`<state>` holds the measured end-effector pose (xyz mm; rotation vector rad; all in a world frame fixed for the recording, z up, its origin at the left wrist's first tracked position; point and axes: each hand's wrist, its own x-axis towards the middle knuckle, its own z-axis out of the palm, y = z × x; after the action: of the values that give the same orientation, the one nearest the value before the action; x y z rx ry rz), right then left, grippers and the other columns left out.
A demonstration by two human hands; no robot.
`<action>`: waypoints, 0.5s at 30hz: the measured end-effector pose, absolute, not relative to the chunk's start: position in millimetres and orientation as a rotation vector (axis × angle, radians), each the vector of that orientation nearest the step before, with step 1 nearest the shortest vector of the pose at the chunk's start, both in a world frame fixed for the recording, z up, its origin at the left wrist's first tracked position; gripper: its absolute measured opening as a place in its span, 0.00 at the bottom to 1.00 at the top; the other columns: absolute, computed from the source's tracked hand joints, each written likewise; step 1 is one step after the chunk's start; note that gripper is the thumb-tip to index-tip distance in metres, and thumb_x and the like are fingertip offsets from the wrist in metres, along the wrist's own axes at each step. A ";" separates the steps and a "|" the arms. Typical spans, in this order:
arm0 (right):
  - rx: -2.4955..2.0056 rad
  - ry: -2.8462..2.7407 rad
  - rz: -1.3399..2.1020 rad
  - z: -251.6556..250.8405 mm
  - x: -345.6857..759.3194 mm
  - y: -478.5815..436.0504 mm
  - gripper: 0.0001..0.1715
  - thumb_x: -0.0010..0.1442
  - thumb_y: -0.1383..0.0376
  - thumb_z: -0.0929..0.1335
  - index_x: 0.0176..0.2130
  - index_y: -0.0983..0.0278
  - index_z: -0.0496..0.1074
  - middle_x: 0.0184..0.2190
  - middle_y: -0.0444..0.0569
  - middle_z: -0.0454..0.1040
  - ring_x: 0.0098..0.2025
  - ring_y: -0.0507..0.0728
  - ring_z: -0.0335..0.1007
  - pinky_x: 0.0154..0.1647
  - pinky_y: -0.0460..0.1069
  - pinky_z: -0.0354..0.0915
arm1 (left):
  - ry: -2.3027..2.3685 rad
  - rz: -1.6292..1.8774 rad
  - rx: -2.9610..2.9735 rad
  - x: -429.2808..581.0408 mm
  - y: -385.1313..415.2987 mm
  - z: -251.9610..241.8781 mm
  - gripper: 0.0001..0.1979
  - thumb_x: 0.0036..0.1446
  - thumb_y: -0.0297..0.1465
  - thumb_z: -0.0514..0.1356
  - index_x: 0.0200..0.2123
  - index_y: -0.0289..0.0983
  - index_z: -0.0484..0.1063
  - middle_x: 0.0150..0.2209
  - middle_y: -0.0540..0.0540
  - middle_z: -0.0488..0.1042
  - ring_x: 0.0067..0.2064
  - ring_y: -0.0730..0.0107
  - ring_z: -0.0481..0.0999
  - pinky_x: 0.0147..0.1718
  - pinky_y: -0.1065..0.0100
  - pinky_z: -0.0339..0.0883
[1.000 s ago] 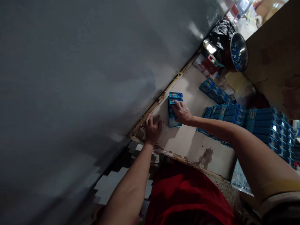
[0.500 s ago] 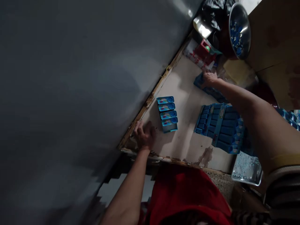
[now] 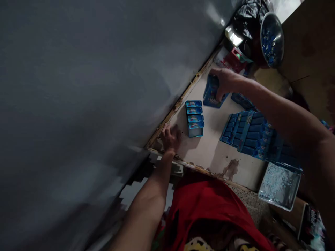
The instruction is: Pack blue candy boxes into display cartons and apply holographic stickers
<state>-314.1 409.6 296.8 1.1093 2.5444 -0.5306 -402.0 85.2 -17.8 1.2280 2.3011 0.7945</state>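
My right hand (image 3: 224,81) grips a blue printed box (image 3: 212,99) from above, thumb on one side, and holds it over the far part of the white tabletop (image 3: 211,129). My left hand (image 3: 171,138) leans on the near left corner, fingers apart, with nothing in it. Between the hands lies an open blue carton (image 3: 196,132) with several small blue packs (image 3: 195,118) lined up in it. To the right sits a larger stack of blue packs (image 3: 251,134), bound by blue strips. More blue packs (image 3: 242,100) lie partly behind my right forearm.
A grey wall (image 3: 91,87) runs along the table's left edge. At the far end are a red container (image 3: 235,60), a black plastic bag (image 3: 248,17) and a metal bowl (image 3: 278,48) of small blue pieces. A tray (image 3: 279,186) with pale bits is at the near right.
My right hand has come left and nearer from the far blue packs, bringing a blue box with it. My left hand stays at the table corner. The view has shifted slightly.
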 end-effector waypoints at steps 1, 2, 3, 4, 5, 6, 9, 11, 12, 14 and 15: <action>0.968 2.521 -0.657 304.4 -311.5 381.1 0.53 0.36 0.71 0.86 0.61 0.64 0.76 0.42 0.43 0.81 0.48 0.63 0.81 0.51 0.53 0.74 | 2.280 0.815 1.230 -403.6 86.4 -16.7 0.26 0.75 0.40 0.51 0.66 0.31 0.73 0.72 0.30 0.63 0.79 0.46 0.52 0.76 0.44 0.46; 0.836 2.472 -0.751 306.9 -307.3 351.5 0.57 0.35 0.70 0.86 0.63 0.62 0.74 0.42 0.41 0.81 0.46 0.63 0.80 0.48 0.52 0.74 | 2.256 0.838 1.225 -405.5 87.5 -15.7 0.25 0.74 0.39 0.52 0.66 0.31 0.72 0.72 0.30 0.64 0.79 0.46 0.52 0.76 0.43 0.47; 0.749 2.426 -0.819 303.8 -301.8 322.1 0.58 0.36 0.69 0.86 0.64 0.60 0.73 0.43 0.41 0.80 0.46 0.62 0.79 0.47 0.51 0.74 | 2.235 0.862 1.218 -407.2 88.0 -14.5 0.24 0.74 0.37 0.52 0.65 0.31 0.72 0.72 0.30 0.64 0.78 0.46 0.53 0.76 0.43 0.48; 0.718 2.423 -0.865 295.5 -295.5 294.6 0.57 0.37 0.68 0.85 0.65 0.61 0.72 0.45 0.43 0.81 0.47 0.63 0.78 0.47 0.52 0.74 | 2.222 0.890 1.207 -408.1 87.9 -12.8 0.23 0.73 0.35 0.52 0.64 0.31 0.73 0.72 0.31 0.65 0.78 0.47 0.55 0.76 0.44 0.49; 0.711 2.467 -0.848 282.5 -288.5 270.0 0.55 0.39 0.68 0.84 0.64 0.61 0.72 0.50 0.46 0.80 0.50 0.64 0.77 0.50 0.53 0.74 | 2.219 0.925 1.187 -407.5 86.7 -10.3 0.23 0.73 0.33 0.51 0.63 0.31 0.74 0.71 0.31 0.66 0.77 0.49 0.57 0.76 0.46 0.51; 0.722 2.517 -0.785 266.2 -281.1 249.4 0.52 0.41 0.68 0.83 0.63 0.61 0.73 0.54 0.50 0.79 0.53 0.66 0.75 0.54 0.55 0.73 | 2.225 0.965 1.159 -404.9 84.1 -7.0 0.23 0.72 0.32 0.50 0.62 0.31 0.75 0.70 0.31 0.68 0.76 0.51 0.60 0.75 0.48 0.53; 0.813 2.629 -0.562 211.7 -258.5 211.6 0.44 0.48 0.71 0.78 0.64 0.60 0.72 0.58 0.56 0.76 0.58 0.70 0.70 0.58 0.60 0.70 | 2.214 1.101 1.024 -381.4 69.3 7.3 0.24 0.72 0.30 0.48 0.62 0.31 0.75 0.65 0.32 0.74 0.69 0.55 0.71 0.71 0.53 0.62; 0.888 2.693 -0.479 181.6 -244.5 201.0 0.42 0.54 0.71 0.74 0.66 0.59 0.71 0.59 0.58 0.75 0.59 0.71 0.68 0.58 0.62 0.69 | 2.128 1.170 0.940 -354.7 58.1 17.6 0.25 0.70 0.29 0.48 0.64 0.32 0.72 0.60 0.34 0.77 0.62 0.57 0.77 0.65 0.56 0.69; 0.922 2.725 -0.451 169.9 -238.3 197.6 0.40 0.57 0.70 0.72 0.67 0.58 0.70 0.59 0.59 0.75 0.60 0.72 0.67 0.59 0.63 0.68 | 2.078 1.186 0.919 -340.3 54.3 22.2 0.26 0.69 0.29 0.49 0.66 0.32 0.70 0.59 0.34 0.78 0.60 0.58 0.79 0.63 0.57 0.71; 0.985 2.776 -0.408 151.7 -228.0 191.9 0.35 0.64 0.67 0.68 0.69 0.55 0.70 0.60 0.61 0.74 0.60 0.73 0.65 0.61 0.66 0.65 | 2.029 1.190 0.904 -314.2 52.6 28.9 0.28 0.68 0.28 0.51 0.70 0.33 0.65 0.62 0.33 0.76 0.61 0.58 0.78 0.63 0.57 0.71; 1.000 2.796 -0.391 144.3 -223.8 189.0 0.33 0.67 0.66 0.66 0.69 0.54 0.70 0.61 0.61 0.73 0.61 0.73 0.65 0.63 0.67 0.63 | 2.040 1.184 0.910 -304.1 54.9 30.9 0.30 0.68 0.28 0.52 0.72 0.33 0.63 0.64 0.32 0.74 0.64 0.56 0.76 0.64 0.56 0.70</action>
<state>-223.8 189.0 144.3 1.0004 2.7961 -0.3909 -304.1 54.9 30.9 0.9100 2.0400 1.1841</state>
